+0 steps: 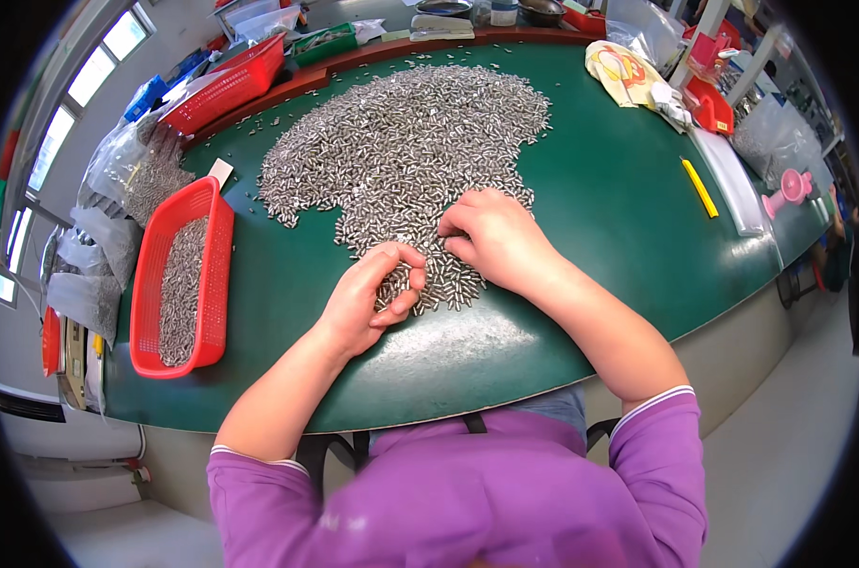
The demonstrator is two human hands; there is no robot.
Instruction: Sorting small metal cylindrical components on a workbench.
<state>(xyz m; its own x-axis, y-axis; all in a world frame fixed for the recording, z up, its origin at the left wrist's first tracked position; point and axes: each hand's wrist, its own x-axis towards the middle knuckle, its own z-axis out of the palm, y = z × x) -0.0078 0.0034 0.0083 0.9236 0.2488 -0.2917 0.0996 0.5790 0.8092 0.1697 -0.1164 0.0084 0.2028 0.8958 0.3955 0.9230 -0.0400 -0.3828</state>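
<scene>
A broad heap of small, shiny metal cylinders (401, 123) spreads over the green tabletop. At its near edge my left hand (358, 298) rests on its side with the fingers curled round. Metal cylinders show by its curled fingers, but whether any lie in the palm I cannot tell. My right hand (495, 237) reaches over the heap from the right, palm down. Its thumb and fingers are bent together close to the cylinders, and whatever is between the fingertips is too small to make out. The two hands are a little apart.
On the left stands a red plastic basket (216, 275) partly filled with metal cylinders. Clear bags of parts (93, 246) lie beyond it. Another red basket (230, 85) sits at the far left. A yellow cutter knife (699, 187) and a pink small fan (787, 192) lie right.
</scene>
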